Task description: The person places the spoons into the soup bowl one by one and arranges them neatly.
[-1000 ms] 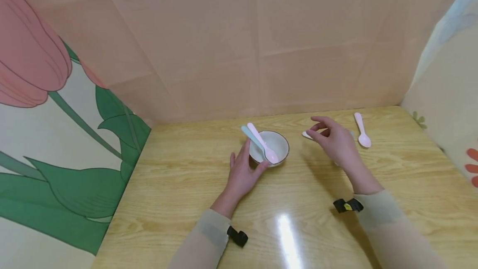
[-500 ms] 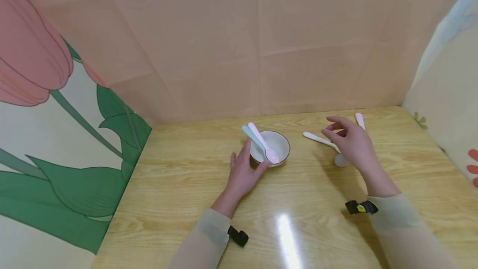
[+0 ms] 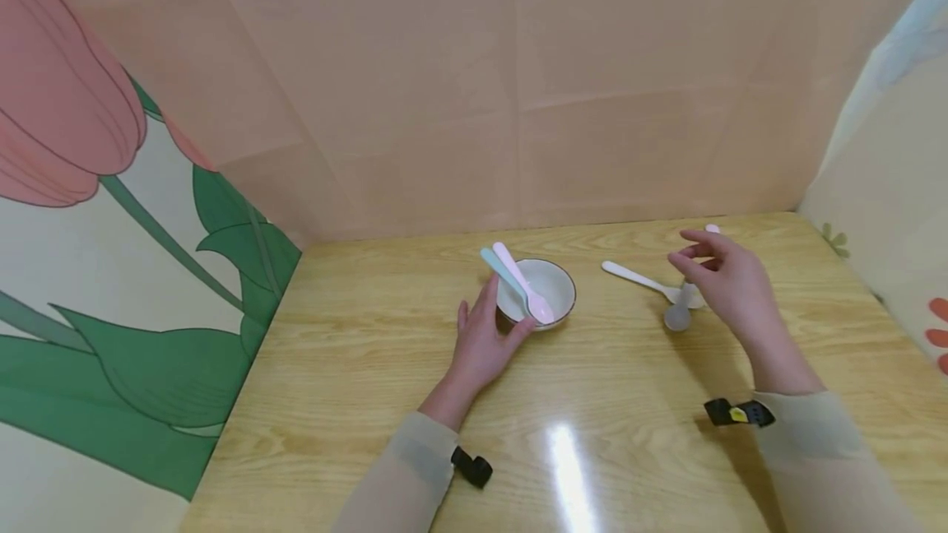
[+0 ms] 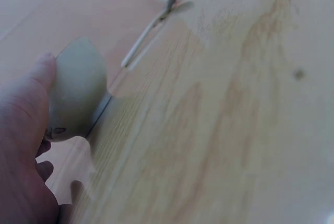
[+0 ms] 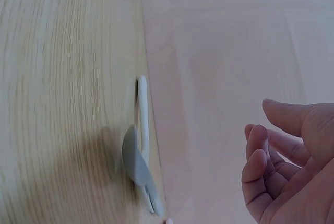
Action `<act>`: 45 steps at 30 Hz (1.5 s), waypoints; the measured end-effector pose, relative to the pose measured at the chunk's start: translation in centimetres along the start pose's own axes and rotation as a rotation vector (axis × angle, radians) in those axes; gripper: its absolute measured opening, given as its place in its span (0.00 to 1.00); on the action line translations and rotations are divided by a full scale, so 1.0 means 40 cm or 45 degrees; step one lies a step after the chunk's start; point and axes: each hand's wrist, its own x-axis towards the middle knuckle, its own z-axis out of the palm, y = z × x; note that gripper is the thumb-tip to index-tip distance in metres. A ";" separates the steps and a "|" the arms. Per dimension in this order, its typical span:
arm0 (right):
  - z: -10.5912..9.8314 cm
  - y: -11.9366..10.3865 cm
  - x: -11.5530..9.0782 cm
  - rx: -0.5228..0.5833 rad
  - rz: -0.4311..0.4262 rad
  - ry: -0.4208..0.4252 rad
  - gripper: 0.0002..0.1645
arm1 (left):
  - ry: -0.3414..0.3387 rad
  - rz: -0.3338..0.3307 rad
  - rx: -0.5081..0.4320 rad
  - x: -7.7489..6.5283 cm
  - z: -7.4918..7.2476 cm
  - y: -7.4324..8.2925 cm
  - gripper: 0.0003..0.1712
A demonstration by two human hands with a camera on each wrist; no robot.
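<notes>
On the left, my left hand [image 3: 481, 344] holds a small white bowl [image 3: 559, 286] by its side, thumb and fingers spread around the dark rim. Across the bowl lie a pink spoon [image 3: 539, 308] and a light blue spoon [image 3: 496, 263], handles jutting over the far left rim. My right hand [image 3: 733, 282] hovers above the other spoons, fingers loosely bent and nothing in them. Below it, a grey spoon [image 3: 677, 318] crosses a white spoon [image 3: 633, 275]. Only the handle tip of another pink spoon [image 3: 713, 229] shows; the hand hides the rest.
The wooden table [image 3: 370, 401] meets a pinkish backdrop [image 3: 415, 105] just behind the bowl and spoons. A tulip-printed panel [image 3: 163, 368] borders the left side, and a pale printed panel [image 3: 889, 187] the right.
My right hand has moved to the right above the spoons, uncovering the white and grey ones and covering most of the far pink one. The left hand and bowl stay put.
</notes>
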 end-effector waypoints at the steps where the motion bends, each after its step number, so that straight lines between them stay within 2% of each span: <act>1: -0.001 0.003 0.000 0.005 0.003 0.001 0.39 | -0.002 0.000 0.000 0.000 -0.001 0.001 0.61; 9: -0.005 0.027 -0.002 0.017 0.034 -0.012 0.39 | 0.012 0.022 -0.013 0.000 0.000 0.001 0.60; 24: -0.016 0.114 -0.011 -0.078 0.090 -0.038 0.37 | 0.028 0.038 -0.025 0.003 0.007 -0.002 0.60; 33: -0.012 0.164 -0.007 -0.140 0.110 -0.122 0.36 | 0.026 0.029 -0.018 0.004 0.005 -0.002 0.59; 39: -0.017 0.173 -0.004 -0.147 0.168 -0.196 0.37 | 0.026 0.031 -0.028 0.004 0.004 -0.001 0.59; 45: -0.014 0.192 -0.002 -0.137 0.162 -0.210 0.37 | 0.026 0.043 -0.022 0.005 0.005 -0.005 0.59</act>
